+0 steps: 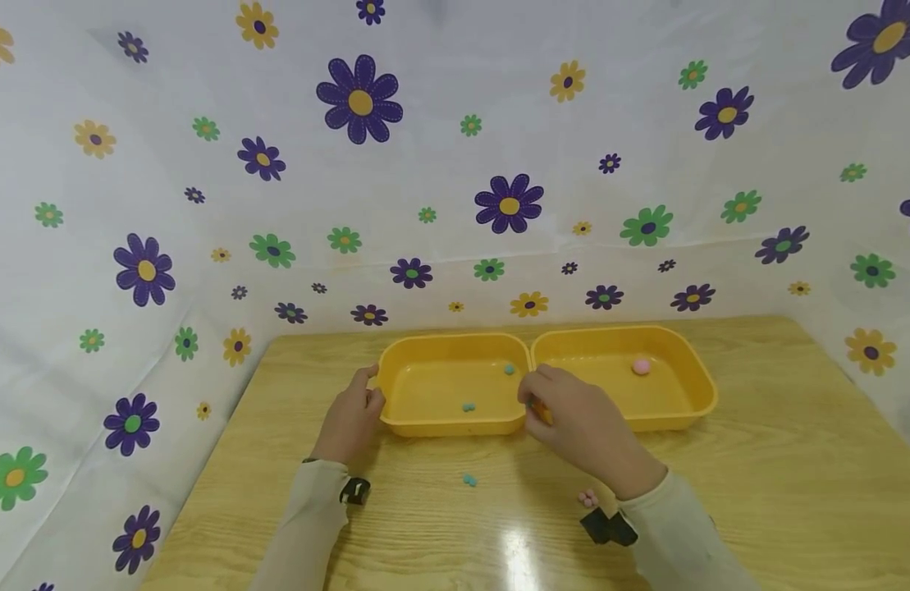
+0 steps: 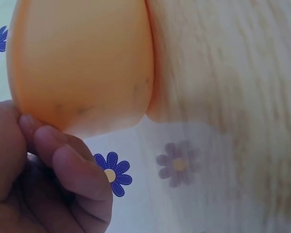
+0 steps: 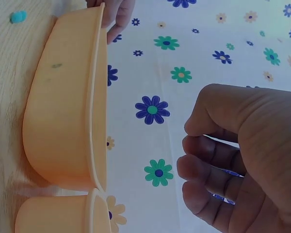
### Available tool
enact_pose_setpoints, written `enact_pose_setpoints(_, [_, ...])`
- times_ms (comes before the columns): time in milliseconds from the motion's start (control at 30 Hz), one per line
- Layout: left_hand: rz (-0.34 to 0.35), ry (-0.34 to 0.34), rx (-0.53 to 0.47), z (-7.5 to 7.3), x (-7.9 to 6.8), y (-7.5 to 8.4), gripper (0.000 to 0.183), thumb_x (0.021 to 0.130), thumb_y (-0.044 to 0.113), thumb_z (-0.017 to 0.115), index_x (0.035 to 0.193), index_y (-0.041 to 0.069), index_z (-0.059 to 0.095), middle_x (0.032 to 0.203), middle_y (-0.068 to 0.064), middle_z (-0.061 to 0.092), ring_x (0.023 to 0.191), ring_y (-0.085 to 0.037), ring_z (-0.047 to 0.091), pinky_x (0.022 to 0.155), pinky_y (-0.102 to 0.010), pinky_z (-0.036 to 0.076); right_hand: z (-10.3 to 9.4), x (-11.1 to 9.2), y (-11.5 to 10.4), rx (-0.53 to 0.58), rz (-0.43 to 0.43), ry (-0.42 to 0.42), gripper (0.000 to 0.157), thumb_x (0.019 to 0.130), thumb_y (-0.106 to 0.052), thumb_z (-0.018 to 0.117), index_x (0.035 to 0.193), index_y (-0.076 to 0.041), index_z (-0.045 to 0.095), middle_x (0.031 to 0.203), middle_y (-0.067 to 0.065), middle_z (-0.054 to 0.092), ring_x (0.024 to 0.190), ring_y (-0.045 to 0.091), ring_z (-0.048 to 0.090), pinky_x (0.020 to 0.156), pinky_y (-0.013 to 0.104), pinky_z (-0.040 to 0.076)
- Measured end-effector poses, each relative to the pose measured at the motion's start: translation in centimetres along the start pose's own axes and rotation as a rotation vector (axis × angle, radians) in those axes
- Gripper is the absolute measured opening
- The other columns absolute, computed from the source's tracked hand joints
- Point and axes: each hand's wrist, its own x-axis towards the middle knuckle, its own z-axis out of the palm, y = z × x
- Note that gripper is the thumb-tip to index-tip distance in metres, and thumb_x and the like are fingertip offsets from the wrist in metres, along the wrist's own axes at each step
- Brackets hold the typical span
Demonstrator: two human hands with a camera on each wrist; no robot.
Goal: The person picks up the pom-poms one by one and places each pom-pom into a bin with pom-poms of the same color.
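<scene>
In the head view my left hand grips the left end of the left yellow tray; the left wrist view shows its fingers curled at the rim. Above the spot where the two trays meet is my right hand, fingers curled and thumb against the index fingertip. A bit of teal shows at its fingertips in the head view; the right wrist view does not show it. Two small teal pieces, one near the front and one at the right, lie in the left tray.
The right yellow tray holds a pink ball. On the wooden table, in front of the trays, lie a teal piece and a pink knobbly piece. A white flowered cloth hangs behind and at both sides.
</scene>
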Motion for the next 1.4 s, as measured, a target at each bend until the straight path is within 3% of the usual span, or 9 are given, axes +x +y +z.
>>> enact_pose_setpoints(567, [-0.019,-0.018,0.015,0.1,-0.3,0.5,0.051,0.105,0.021,0.044,0.155,0.008,0.040,0.073,-0.005,0.049,0.060,-0.018,0.044,0.058,-0.030,0.039,-0.5,0.1,0.3,-0.002,0.054,0.012,0.013,0.085,-0.004,0.072,0.091,-0.013,0.065,0.084,-0.005,0.059,0.072,0.008,0.052,0.060,0.023,0.047])
enact_pose_setpoints(833, [0.003,-0.027,0.014,0.3,-0.2,0.6,0.052,0.105,0.020,0.044,0.155,0.007,0.039,0.072,-0.004,0.049,0.059,-0.017,0.043,0.056,-0.029,0.039,0.6,0.2,0.4,0.020,0.056,0.008,0.017,0.086,-0.005,0.077,0.090,-0.015,0.063,0.084,-0.004,0.061,0.073,0.010,0.055,0.061,0.024,0.048])
enact_pose_setpoints(1000, [-0.007,-0.014,0.011,0.3,-0.1,0.5,0.050,0.105,0.020,0.045,0.154,0.008,0.040,0.074,-0.004,0.050,0.061,-0.017,0.044,0.058,-0.029,0.039,3.0,1.3,0.2,0.041,0.022,-0.071,0.013,0.089,-0.009,0.076,0.089,-0.016,0.065,0.083,-0.007,0.061,0.074,0.007,0.055,0.062,0.023,0.048])
enact_pose_setpoints(1233, [0.009,-0.021,0.002,0.1,-0.1,0.6,0.051,0.105,0.019,0.045,0.154,0.007,0.040,0.072,-0.003,0.047,0.060,-0.016,0.042,0.056,-0.028,0.037,4.1,5.2,0.8,0.026,0.091,-0.264,0.007,0.092,-0.010,0.073,0.093,-0.015,0.069,0.088,-0.005,0.065,0.077,0.010,0.059,0.069,0.029,0.053])
enact_pose_setpoints(1400, [0.000,-0.026,-0.005,0.1,-0.2,0.7,0.050,0.106,0.018,0.045,0.154,0.007,0.040,0.073,-0.003,0.048,0.060,-0.016,0.042,0.056,-0.028,0.037,5.3,7.4,1.7,0.009,0.096,-0.382,0.006,0.092,-0.007,0.071,0.094,-0.012,0.069,0.088,-0.001,0.066,0.077,0.015,0.057,0.072,0.034,0.053])
